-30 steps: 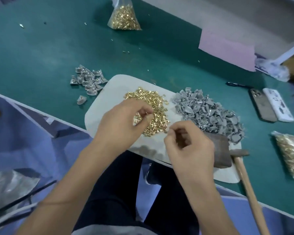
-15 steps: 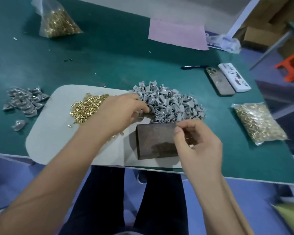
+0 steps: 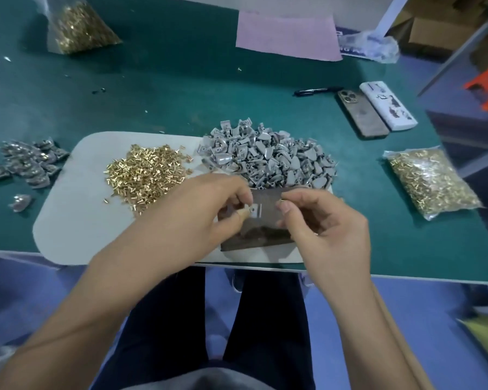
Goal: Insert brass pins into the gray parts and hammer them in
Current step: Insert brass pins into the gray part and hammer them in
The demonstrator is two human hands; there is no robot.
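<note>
A loose heap of brass pins (image 3: 147, 173) and a heap of gray parts (image 3: 268, 159) lie on a pale mat (image 3: 68, 220). At the mat's near edge sits a dark metal block (image 3: 254, 235). Above the block, my left hand (image 3: 203, 209) pinches one small gray part (image 3: 256, 211) between thumb and fingers. My right hand (image 3: 319, 220) is just right of it, thumb and forefinger pinched on something tiny, seemingly a brass pin. The two hands' fingertips are a few centimetres apart. No hammer is in view.
A cluster of gray parts (image 3: 26, 161) lies on the green table left of the mat. Bags of pins lie at the right (image 3: 431, 184) and far left (image 3: 76, 26). Two phones (image 3: 361, 114) and a pen (image 3: 316, 91) lie at the back right, and pink paper (image 3: 288, 35) behind. The table's front edge runs under my wrists.
My left hand went from the pin heap to the gray heap and now holds a gray part over the block. My right hand rose to meet it. The view swung right.
</note>
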